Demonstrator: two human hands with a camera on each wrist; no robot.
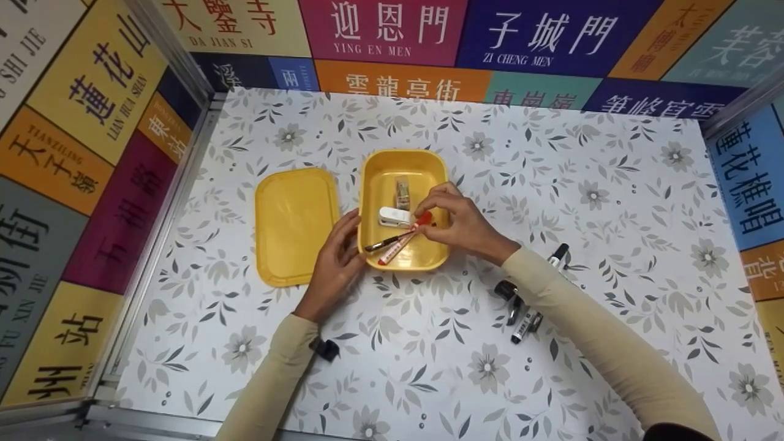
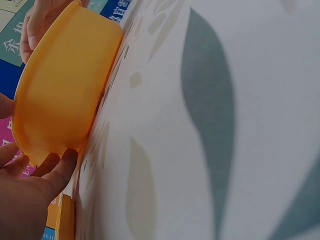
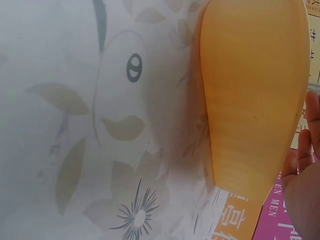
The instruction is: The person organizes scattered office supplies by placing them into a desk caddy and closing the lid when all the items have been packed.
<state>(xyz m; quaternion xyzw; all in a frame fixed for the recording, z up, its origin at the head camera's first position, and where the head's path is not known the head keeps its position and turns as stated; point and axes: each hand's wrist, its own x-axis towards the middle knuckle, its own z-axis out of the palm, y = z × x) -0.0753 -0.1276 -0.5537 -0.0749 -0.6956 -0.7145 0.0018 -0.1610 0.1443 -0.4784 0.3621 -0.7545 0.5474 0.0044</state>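
A yellow plastic box (image 1: 375, 164) stands without its lid in the middle of the table. My left hand (image 1: 335, 254) holds its near left corner; in the left wrist view the fingers lie against the box's outer wall (image 2: 70, 75). With the right hand (image 1: 462, 223) reaching in over the right rim, thumb and fingers pinch the upper end of a red-and-white marker (image 1: 395, 250). A dark pen (image 1: 386, 242) crosses beside it. Also inside are a white stapler-like object (image 1: 395, 216) and a small clear-and-brown item (image 1: 402, 193). The right wrist view shows only the box's outside and part of that hand.
The yellow lid (image 1: 294, 226) lies flat left of the box. Several black-and-white markers (image 1: 523, 326) lie by the right forearm, partly hidden by the sleeve (image 1: 569, 306). Printed panels (image 1: 392, 37) stand along the table's back and sides.
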